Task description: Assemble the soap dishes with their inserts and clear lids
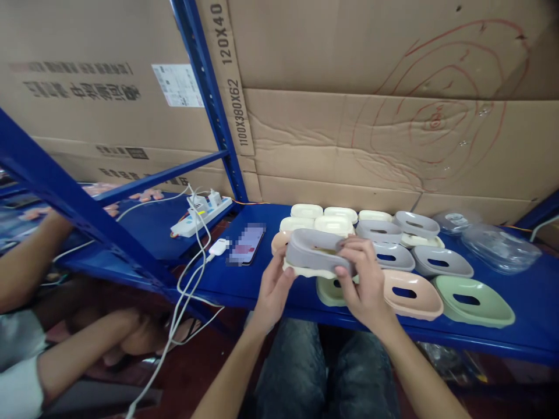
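Note:
Between my two hands is a grey soap dish (305, 249), with a cream piece (308, 271) along its underside. My left hand (275, 288) is closed on the left end, its thumb at the cream edge. Fingers of my right hand (364, 279) wrap the right end, thumb low on the side. Just below and behind, a green dish (329, 291) is partly hidden by the held one. To the right of my right hand lie a peach soap dish (413, 293) and a green soap dish (476, 299), each with an oval slot.
Grey dishes (442, 262) and cream dishes (307, 210) stand in rows behind. Clear plastic packaging (500, 247) lies at the right. A phone (247, 244), a power strip (201, 215) and white cables (192, 273) are left. Another person's arm (87, 343) shows past the blue shelf post (82, 203).

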### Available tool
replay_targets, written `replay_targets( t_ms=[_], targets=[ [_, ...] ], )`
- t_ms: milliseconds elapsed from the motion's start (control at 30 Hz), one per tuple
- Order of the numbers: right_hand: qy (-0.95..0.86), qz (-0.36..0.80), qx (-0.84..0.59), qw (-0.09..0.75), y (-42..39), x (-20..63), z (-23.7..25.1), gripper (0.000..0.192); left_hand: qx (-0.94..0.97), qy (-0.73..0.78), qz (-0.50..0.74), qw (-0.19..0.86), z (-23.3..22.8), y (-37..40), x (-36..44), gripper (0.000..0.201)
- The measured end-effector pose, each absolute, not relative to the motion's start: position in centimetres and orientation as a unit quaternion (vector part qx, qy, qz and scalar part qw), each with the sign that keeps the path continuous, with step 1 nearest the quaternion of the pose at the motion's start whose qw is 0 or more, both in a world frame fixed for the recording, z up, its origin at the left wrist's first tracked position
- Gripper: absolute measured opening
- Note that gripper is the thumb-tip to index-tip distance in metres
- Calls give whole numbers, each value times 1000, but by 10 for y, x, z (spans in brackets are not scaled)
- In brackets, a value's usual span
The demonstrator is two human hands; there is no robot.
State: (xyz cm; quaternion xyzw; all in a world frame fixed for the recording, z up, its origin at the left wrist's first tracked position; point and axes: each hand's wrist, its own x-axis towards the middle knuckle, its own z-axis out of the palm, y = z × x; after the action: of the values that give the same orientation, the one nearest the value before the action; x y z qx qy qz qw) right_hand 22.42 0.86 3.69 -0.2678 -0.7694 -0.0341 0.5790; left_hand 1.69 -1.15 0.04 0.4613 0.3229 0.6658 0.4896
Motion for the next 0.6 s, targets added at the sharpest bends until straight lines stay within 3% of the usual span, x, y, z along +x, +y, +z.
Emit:
replay_targets(
  t_ms=[133, 333, 433, 600],
  targets=[
    [-755, 20, -302, 582, 2, 209, 26, 12, 386, 266, 699, 540, 3, -16, 38, 56],
    [-742, 44, -305, 596, 4, 210, 23, 11, 340, 276, 729, 527, 6, -19, 42, 54],
    [-752, 26, -283, 595, 6, 210, 19, 14, 325, 261, 727, 546, 11, -20, 42, 63],
    [-793, -46, -247, 556, 9, 209, 17, 18, 335, 250, 692, 589, 20, -20, 40, 53]
  ],
)
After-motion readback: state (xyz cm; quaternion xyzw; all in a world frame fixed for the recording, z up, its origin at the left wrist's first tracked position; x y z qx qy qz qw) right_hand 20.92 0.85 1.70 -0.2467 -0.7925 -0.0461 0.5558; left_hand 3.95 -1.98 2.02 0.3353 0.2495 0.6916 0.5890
